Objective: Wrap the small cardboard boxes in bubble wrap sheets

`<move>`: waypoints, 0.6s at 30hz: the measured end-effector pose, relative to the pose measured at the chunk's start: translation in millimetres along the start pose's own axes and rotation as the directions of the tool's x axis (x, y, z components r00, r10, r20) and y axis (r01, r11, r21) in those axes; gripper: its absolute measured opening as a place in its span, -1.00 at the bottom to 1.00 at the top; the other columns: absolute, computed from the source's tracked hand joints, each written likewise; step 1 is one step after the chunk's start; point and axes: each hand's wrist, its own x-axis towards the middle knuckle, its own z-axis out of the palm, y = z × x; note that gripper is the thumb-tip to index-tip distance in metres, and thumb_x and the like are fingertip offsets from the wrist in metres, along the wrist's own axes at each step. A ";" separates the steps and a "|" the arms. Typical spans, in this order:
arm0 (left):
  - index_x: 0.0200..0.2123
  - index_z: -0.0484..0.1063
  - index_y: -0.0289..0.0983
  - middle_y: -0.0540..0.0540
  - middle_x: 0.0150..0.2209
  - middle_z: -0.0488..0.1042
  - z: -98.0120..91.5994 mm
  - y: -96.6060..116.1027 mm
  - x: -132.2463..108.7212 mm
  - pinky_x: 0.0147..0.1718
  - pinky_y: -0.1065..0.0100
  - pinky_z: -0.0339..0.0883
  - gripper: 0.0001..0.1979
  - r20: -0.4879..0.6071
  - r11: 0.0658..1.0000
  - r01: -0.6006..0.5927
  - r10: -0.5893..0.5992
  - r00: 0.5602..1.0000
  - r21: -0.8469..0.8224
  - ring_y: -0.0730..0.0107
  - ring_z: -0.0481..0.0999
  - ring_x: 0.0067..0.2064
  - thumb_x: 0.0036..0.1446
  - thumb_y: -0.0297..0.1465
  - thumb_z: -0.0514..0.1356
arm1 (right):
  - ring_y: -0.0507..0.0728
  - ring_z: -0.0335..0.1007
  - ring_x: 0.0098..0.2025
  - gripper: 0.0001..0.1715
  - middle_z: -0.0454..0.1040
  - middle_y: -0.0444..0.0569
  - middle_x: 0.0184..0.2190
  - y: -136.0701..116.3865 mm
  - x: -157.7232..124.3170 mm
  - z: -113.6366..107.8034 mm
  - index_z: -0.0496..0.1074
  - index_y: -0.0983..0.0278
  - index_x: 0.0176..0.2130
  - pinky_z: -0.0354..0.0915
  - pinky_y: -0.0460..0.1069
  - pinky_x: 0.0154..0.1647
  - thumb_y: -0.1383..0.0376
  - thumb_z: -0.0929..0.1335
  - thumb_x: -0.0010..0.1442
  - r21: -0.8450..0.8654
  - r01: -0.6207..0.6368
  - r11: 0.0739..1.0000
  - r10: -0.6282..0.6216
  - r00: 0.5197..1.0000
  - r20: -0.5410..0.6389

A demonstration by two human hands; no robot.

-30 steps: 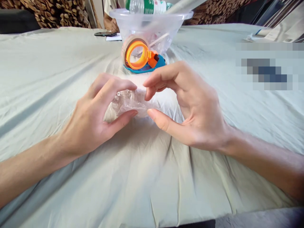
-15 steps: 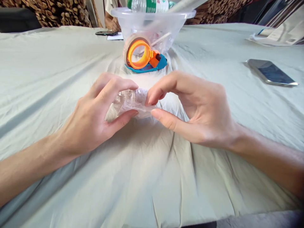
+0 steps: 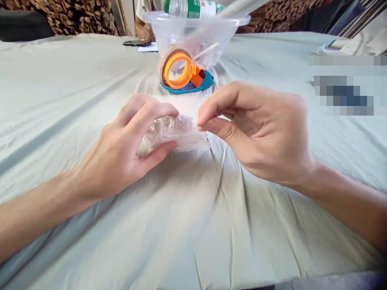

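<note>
A crumpled clear plastic bag (image 3: 177,135) with something pale inside lies on the light green cloth (image 3: 60,100). My left hand (image 3: 121,153) grips its left end between thumb and fingers. My right hand (image 3: 260,129) pinches the bag's right edge with thumb and forefinger. Just beyond the hands stands an orange and blue tape dispenser (image 3: 183,72) with a roll of clear tape.
A clear plastic bowl (image 3: 196,32) stands behind the dispenser, with a green-labelled bottle (image 3: 193,7) at its far side. A dark phone (image 3: 137,42) and paper lie at the far edge, near another person's arm (image 3: 142,28). A blurred-out patch is at the right.
My right hand has moved a little to the right and closed from a loose hold into a thumb and forefinger pinch on the bag's edge. The left hand has kept its grip.
</note>
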 end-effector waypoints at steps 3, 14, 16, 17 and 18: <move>0.30 0.49 -0.18 -0.15 0.13 0.64 0.2 -0.6 0.7 0.11 0.23 0.69 -0.62 -0.010 1.000 0.013 -0.013 1.000 -0.013 0.22 0.68 0.13 0.48 -0.36 0.36 | 0.07 0.62 -0.13 -0.92 0.66 -0.12 -0.17 0.0 -0.3 2.0 0.64 0.20 -0.13 0.59 -0.03 -0.04 0.36 0.53 0.50 0.031 0.011 0.999 -0.009 0.999 -0.044; 0.30 0.47 0.00 -0.07 0.15 0.64 3.2 -2.2 -0.4 0.11 0.18 0.71 -0.59 -0.016 0.996 0.066 -0.067 0.998 -0.059 0.15 0.71 0.17 0.45 -0.32 0.36 | 0.18 0.61 -0.07 -0.91 0.68 -0.06 -0.11 7.1 -1.0 -0.1 0.74 0.10 -0.07 0.58 0.13 0.08 0.17 0.60 0.46 -0.043 0.070 0.997 -0.069 0.997 0.029; 0.30 0.46 -0.05 -0.10 0.16 0.64 2.5 -2.8 0.0 0.13 0.18 0.70 -0.58 -0.021 0.998 0.051 -0.051 0.998 -0.044 0.17 0.71 0.16 0.45 -0.34 0.37 | 0.18 0.61 -0.11 -0.96 0.65 -0.07 -0.16 8.4 -3.4 2.7 0.73 0.09 -0.15 0.60 0.15 0.06 0.26 0.59 0.43 -0.068 0.105 0.992 -0.107 0.994 -0.023; 0.30 0.46 -0.10 -0.13 0.16 0.63 2.0 -2.8 0.1 0.13 0.17 0.69 -0.58 -0.018 0.998 0.050 -0.051 0.999 -0.046 0.17 0.71 0.14 0.44 -0.35 0.36 | 0.19 0.61 -0.11 -0.93 0.65 -0.07 -0.17 8.5 -4.5 4.1 0.73 0.08 -0.16 0.61 0.16 0.05 0.28 0.58 0.43 -0.077 0.103 0.992 -0.107 0.993 -0.052; 0.30 0.45 -0.13 -0.14 0.15 0.63 1.4 -2.5 0.2 0.12 0.15 0.69 -0.58 -0.013 0.997 0.058 -0.059 0.998 -0.056 0.18 0.71 0.11 0.44 -0.36 0.36 | 0.20 0.61 -0.11 -0.92 0.65 -0.07 -0.16 8.1 -5.6 5.3 0.73 0.06 -0.16 0.61 0.18 0.04 0.29 0.58 0.43 -0.081 0.103 0.991 -0.109 0.991 -0.072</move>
